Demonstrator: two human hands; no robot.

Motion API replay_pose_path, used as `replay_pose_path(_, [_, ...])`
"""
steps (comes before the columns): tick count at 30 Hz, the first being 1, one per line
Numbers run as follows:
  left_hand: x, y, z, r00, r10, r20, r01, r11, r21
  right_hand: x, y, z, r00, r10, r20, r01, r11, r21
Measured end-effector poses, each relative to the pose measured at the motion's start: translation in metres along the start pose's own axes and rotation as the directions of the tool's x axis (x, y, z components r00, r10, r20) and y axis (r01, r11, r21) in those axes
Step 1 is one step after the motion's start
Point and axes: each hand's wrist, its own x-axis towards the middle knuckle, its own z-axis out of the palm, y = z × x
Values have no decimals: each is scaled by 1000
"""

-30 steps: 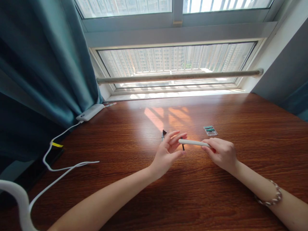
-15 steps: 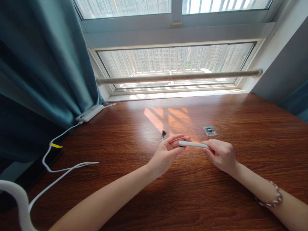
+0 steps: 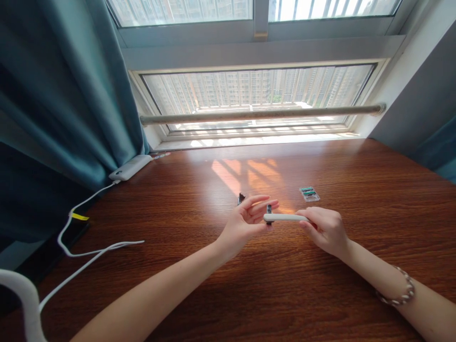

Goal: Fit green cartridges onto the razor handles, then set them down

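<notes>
far left: thick curved white tube [image 3: 30,297] at the edge of view. teal fabric curtain [image 3: 78,80] above it. thin white cable [image 3: 131,242] loops over the left side of the brown wood-grain tabletop [image 3: 228,304], runs up to a flat white rectangular box [image 3: 131,167] lying by the curtain.

small black-and-silver item [image 3: 241,198] just beyond the left hand [image 3: 238,232], partly hidden by it. left fingers: thumb and fingertips grasping a small black rectangular block [image 3: 269,209] by its ends, held upright above the tabletop.

slim white rod-like handle [image 3: 287,217] lies across the front of the block, roughly level; can't tell if the two are joined. clear plastic case with green-striped inserts [image 3: 309,194] on the tabletop, beyond the handle.

right hand [image 3: 326,229]: fingers grasping the handle's right end. beaded bracelet [image 3: 404,292] on that wrist.
</notes>
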Motion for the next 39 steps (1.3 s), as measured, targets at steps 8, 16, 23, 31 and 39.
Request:
replay_pose_path(8, [0, 0, 0, 999, -2, -37, 0, 999, -42, 0, 0, 0, 998, 56, -37, -58, 997, -46])
replay_pose_path(16, [0, -1, -1, 1000, 9, -29, -11, 998, -67, 0, 1, 1, 990, 103, -93, -110, 991, -79])
replay_pose_path(23, [1, -3, -2, 999, 24, -22, -26, 996, -83, 0, 1, 1, 993, 74, -90, -83, 992, -92])
replay_pose_path(31, [0, -1, -1, 998, -25, -58, 25, 1000, -13, -1, 0, 0, 999, -2, -44, -2, 997, -81])
replay_pose_path(39, [0, -2, -2, 991, -14, -130, 26, 996, 91, 0, 1, 0, 998, -28, -51, 23, 995, -98])
